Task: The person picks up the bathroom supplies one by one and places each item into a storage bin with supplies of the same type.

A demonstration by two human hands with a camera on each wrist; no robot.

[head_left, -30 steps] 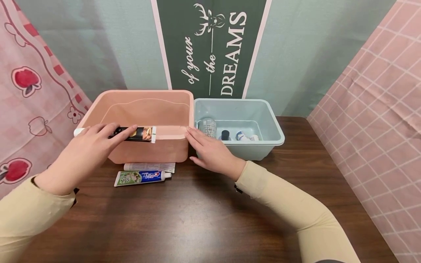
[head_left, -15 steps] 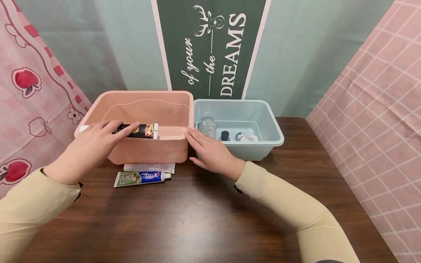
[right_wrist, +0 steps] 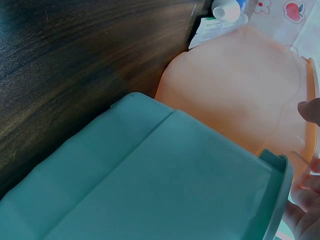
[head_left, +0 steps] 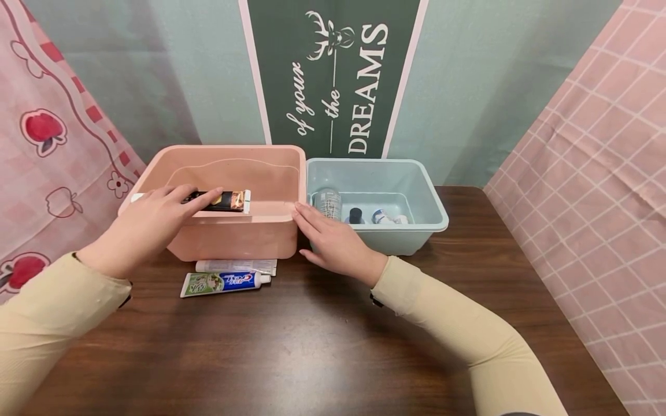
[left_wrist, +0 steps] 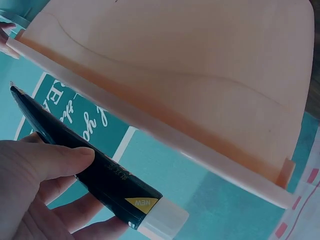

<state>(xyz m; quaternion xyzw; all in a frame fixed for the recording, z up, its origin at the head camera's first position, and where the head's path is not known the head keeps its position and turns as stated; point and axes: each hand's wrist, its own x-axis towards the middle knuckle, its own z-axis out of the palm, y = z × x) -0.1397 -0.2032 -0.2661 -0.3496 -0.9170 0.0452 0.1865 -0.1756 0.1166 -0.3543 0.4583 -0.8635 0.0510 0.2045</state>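
Observation:
My left hand [head_left: 158, 222] holds a black toothpaste tube [left_wrist: 110, 180] with a white cap, thumb on one side and fingers on the other. The tube lies level over the pink bin's opening, its cap pointing left in the head view. My right hand [head_left: 335, 240] rests its extended fingers on the near right corner of the pink bin [head_left: 234, 240], where that bin meets the blue bin [head_left: 385, 236]. In front of the pink bin, a green and blue toothpaste tube [head_left: 224, 282] lies beside a pale tube [head_left: 236, 265].
Inside the blue bin are a clear bottle [head_left: 329, 203], a dark-capped item [head_left: 356, 216] and a small white and blue bottle [head_left: 382, 216]. Both bins stand on a dark wooden table [head_left: 312, 346]. Curtains hang behind and on both sides, including a pink checked one [head_left: 598, 202].
My left hand has moved slightly forward and right, carrying the black toothpaste tube farther over the pink bin. My right hand has stayed at the bin's corner.

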